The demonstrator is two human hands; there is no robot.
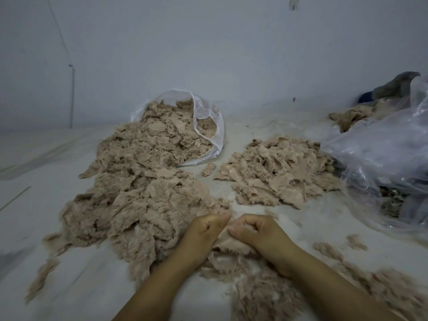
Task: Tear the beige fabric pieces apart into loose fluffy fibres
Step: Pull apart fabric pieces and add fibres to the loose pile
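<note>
Beige fabric piece [228, 243] sits between both hands, low and centre, just in front of the big pile [143, 181]. Left hand [203, 232] and right hand [257, 235] pinch it w/ thumbs nearly touching, knuckles facing each other; prob. so the pull starts at one short edge and the weave splits there.

Big pile lies left of the hands, spilling out of a clear bag [208, 121] behind it; judging by the frayed look, mostly torn stuff, tho flat scraps mix in. Smaller heap [280, 172] sits right of the big pile, beyond the hands, w/ flatter sheets, likely the stock yet to be torn. Crumpled plastic sheet [379, 154] lies further right of that heap. Loose fluff [261, 295] lies under the forearms, near side of the big pile.

Grip: both hands curled tight, fingers folded in, thumbs pressed on the fabric; clamped on the piece, not apart. Everything rests on a pale floor [46, 170].
</note>
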